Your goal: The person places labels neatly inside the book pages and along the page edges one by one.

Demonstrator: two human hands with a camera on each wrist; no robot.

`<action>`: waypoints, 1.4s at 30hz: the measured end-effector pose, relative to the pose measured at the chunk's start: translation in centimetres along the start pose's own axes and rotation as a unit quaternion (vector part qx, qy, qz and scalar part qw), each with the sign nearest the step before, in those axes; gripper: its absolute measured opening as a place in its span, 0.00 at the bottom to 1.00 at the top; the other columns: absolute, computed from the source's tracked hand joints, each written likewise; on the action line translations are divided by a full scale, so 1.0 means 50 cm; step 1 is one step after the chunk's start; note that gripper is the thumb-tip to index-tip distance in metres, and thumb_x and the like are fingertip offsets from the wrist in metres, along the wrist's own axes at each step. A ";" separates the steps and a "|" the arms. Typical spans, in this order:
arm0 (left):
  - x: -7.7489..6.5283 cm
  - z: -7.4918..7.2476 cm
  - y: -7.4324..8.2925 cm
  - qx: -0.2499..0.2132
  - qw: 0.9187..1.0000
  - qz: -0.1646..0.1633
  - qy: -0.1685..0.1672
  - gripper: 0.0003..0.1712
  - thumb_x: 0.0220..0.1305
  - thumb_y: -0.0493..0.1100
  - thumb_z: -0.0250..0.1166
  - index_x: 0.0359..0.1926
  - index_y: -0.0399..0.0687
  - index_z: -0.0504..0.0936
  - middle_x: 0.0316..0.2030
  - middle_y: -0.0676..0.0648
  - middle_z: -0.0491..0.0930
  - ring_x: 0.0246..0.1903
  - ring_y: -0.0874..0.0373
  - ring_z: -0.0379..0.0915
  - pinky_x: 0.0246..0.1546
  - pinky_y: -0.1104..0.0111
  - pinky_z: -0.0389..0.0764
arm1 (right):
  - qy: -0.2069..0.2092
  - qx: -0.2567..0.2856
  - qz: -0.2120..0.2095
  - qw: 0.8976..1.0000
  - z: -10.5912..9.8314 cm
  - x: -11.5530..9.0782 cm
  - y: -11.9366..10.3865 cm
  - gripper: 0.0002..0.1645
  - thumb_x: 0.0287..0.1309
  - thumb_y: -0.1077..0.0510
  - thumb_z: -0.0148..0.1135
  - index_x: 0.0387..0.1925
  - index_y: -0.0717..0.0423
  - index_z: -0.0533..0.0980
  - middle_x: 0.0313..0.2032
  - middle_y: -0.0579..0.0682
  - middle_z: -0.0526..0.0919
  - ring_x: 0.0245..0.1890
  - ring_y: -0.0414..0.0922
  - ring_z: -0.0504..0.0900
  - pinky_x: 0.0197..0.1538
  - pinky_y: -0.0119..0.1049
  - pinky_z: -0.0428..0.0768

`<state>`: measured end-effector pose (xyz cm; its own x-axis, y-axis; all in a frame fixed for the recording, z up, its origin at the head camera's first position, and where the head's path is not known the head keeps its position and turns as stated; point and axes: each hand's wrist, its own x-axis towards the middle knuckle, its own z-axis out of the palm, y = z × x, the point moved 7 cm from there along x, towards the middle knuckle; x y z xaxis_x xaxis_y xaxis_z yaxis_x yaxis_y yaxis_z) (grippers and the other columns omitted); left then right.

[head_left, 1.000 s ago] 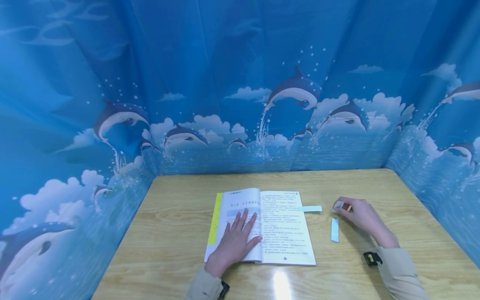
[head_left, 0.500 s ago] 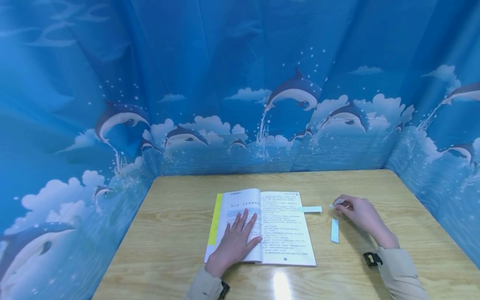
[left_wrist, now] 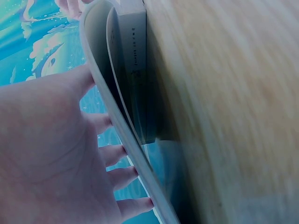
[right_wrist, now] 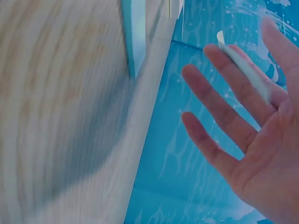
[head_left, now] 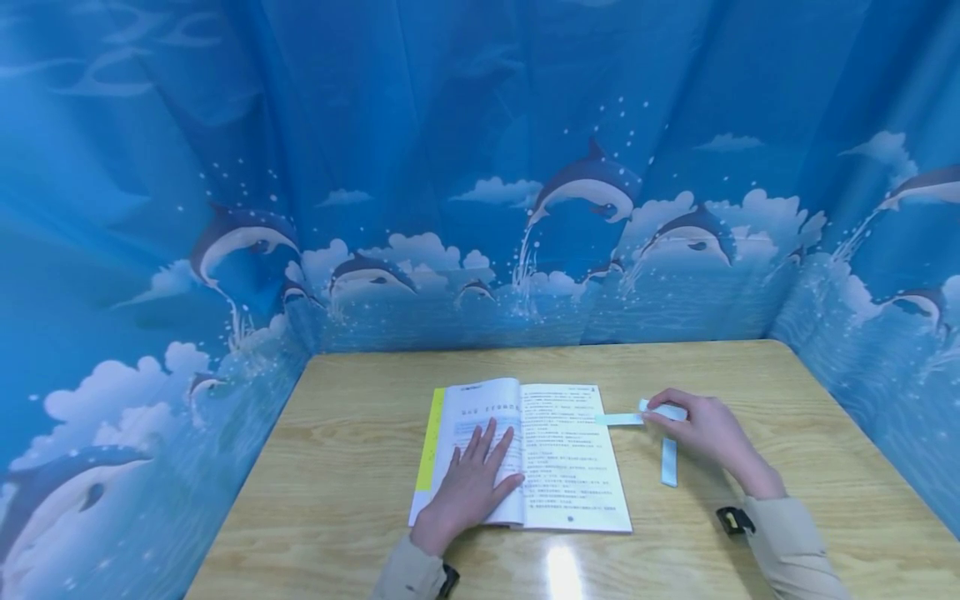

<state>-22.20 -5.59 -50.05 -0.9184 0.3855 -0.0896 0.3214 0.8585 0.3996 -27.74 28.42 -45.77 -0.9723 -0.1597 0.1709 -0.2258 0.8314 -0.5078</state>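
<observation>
An open book with printed pages lies on the wooden table. My left hand rests on its left page with fingers spread; from below, the left wrist view shows the palm beside the curved pages. A pale blue strip lies across the right page's edge and sticks out over the table. My right hand pinches another pale paper strip close to that strip's outer end. In the right wrist view this thin strip runs along the index finger, with the other fingers extended.
A light blue strip lies on the table just below my right hand. The book's yellow-edged cover shows at its left side. Behind the table hangs a blue dolphin-print curtain.
My right hand has moved left toward the strip on the book, and the paper in its fingers now shows as a longer strip. The left hand and book have not moved.
</observation>
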 end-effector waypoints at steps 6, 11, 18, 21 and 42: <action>0.001 0.002 -0.002 -0.001 1.000 -0.002 -0.001 0.40 0.76 0.66 0.47 0.81 0.56 0.53 0.81 0.43 0.42 0.79 0.40 0.39 0.72 0.35 0.50 | 0.027 -0.007 -0.020 0.999 0.006 0.002 -0.019 0.09 0.66 0.51 0.67 0.43 0.49 0.84 0.30 0.48 0.86 0.24 0.45 0.77 0.31 0.42 0.76; 0.000 0.001 -0.003 0.001 1.000 -0.002 -0.002 0.40 0.76 0.66 0.47 0.81 0.56 0.53 0.81 0.43 0.41 0.79 0.40 0.39 0.72 0.35 0.50 | 0.035 0.011 -0.031 0.999 0.012 0.002 -0.042 0.13 0.65 0.56 0.68 0.50 0.50 0.84 0.40 0.54 0.89 0.23 0.44 0.78 0.30 0.40 0.76; 0.003 0.003 -0.004 0.000 1.000 -0.003 -0.004 0.40 0.76 0.66 0.47 0.81 0.57 0.52 0.81 0.44 0.41 0.79 0.41 0.38 0.73 0.35 0.50 | 0.023 0.037 -0.002 0.999 0.037 0.004 -0.069 0.09 0.63 0.53 0.70 0.42 0.51 0.86 0.39 0.50 0.90 0.41 0.53 0.86 0.46 0.54 0.82; 0.003 0.004 -0.004 0.001 1.000 -0.003 -0.006 0.40 0.76 0.66 0.47 0.81 0.57 0.52 0.81 0.43 0.41 0.79 0.41 0.39 0.73 0.35 0.50 | 0.019 0.059 0.006 0.998 0.047 0.004 -0.075 0.08 0.62 0.53 0.71 0.39 0.52 0.85 0.37 0.48 0.90 0.44 0.56 0.87 0.50 0.58 0.82; 0.003 0.005 -0.005 0.002 1.000 0.003 0.003 0.40 0.76 0.66 0.47 0.81 0.57 0.52 0.81 0.43 0.41 0.79 0.41 0.39 0.73 0.35 0.50 | -0.069 0.059 0.099 0.991 0.115 0.022 -0.076 0.07 0.59 0.53 0.73 0.32 0.52 0.84 0.42 0.55 0.88 0.50 0.61 0.82 0.51 0.57 0.78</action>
<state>-22.34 -5.66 -50.39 -0.9180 0.3879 -0.0818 0.3270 0.8576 0.3971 -28.31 22.05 -48.49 -0.9955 -0.0772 -0.0552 -0.0269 0.7876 -0.6156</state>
